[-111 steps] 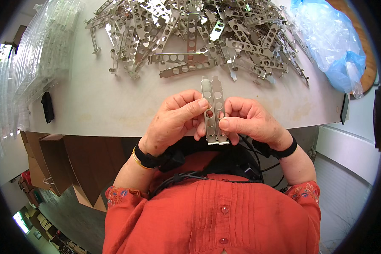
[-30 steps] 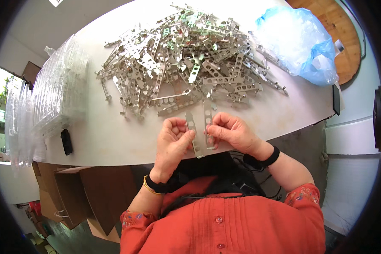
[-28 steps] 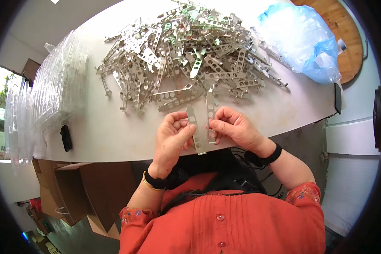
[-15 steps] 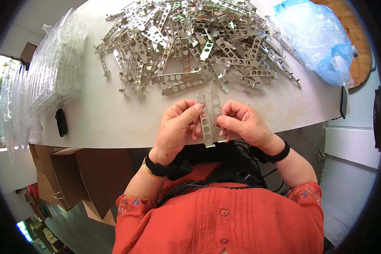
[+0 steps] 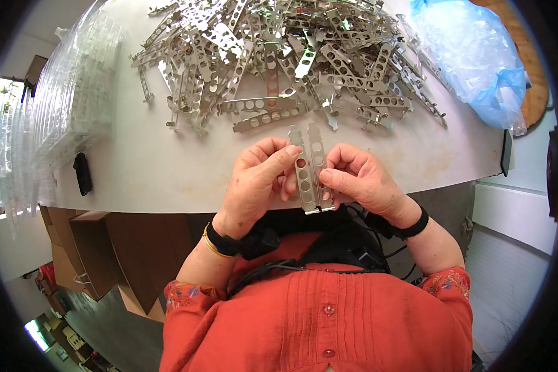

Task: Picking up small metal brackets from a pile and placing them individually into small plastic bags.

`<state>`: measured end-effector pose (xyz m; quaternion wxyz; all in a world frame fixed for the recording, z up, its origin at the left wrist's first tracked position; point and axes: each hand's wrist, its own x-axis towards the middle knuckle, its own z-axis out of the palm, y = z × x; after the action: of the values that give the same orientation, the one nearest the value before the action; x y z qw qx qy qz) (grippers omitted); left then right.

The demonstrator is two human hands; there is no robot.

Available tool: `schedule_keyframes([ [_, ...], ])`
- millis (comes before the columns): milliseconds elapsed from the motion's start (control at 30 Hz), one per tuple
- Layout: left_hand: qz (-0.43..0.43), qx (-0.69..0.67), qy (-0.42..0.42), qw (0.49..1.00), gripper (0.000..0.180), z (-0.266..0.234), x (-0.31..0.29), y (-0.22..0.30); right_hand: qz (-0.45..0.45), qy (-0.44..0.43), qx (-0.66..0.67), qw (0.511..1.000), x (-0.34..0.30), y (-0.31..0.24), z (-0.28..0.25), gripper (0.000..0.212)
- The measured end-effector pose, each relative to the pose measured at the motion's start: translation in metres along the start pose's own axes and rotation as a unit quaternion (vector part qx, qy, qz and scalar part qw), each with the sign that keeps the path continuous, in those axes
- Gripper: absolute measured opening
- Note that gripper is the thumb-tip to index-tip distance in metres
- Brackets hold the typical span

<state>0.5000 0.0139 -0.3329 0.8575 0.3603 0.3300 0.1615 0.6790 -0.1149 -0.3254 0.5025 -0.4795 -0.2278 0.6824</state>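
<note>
Two slim silver metal slot brackets with rows of round holes are held upright, side by side, over the near edge of the table. My left hand (image 5: 251, 186) pinches the left bracket (image 5: 305, 185) between thumb and fingers. In my right hand (image 5: 367, 186), thumb and curled fingers grip the right bracket (image 5: 317, 146), partly hiding its lower half. The bent lower ends sit close together, and whether they touch I cannot tell. Just beyond my hands lies a large heap of similar brackets (image 5: 271, 118).
Stacked clear plastic trays (image 5: 74, 93) stand at the table's left, with a small black object (image 5: 82, 173) near them. A blue-tinted plastic bag (image 5: 477, 62) lies at the far right. Below the left table edge are open cardboard boxes (image 5: 149, 248). The white table (image 5: 186, 167) has a curved-looking front edge.
The two brackets have come closer together, their lower ends now nearly level. Both hands keep their grip. The whole view has shifted slightly.
</note>
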Motion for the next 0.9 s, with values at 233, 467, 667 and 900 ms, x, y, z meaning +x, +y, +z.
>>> schedule_keyframes([
  [233, 0.001, 0.005, -0.013, 1.000, 0.017, -0.0025, 0.0007, -0.0016, 0.002, -0.024, 0.023, 0.999, 0.0024, 0.0066, 0.0003, 0.016],
  [467, 0.003, 0.002, -0.015, 1.000, 0.017, -0.0043, 0.0008, -0.0027, 0.003, -0.018, 0.013, 1.000, 0.0024, 0.0039, 0.0019, 0.016],
  [667, -0.001, -0.012, -0.021, 1.000, 0.017, -0.0052, 0.0013, -0.0026, 0.006, -0.017, 0.007, 1.000, 0.0026, 0.0045, 0.0014, 0.016],
  [900, 0.003, -0.023, -0.017, 1.000, 0.018, -0.0030, 0.0008, -0.0028, 0.005, -0.018, 0.000, 1.000, 0.0028, 0.0050, 0.0012, 0.016],
])
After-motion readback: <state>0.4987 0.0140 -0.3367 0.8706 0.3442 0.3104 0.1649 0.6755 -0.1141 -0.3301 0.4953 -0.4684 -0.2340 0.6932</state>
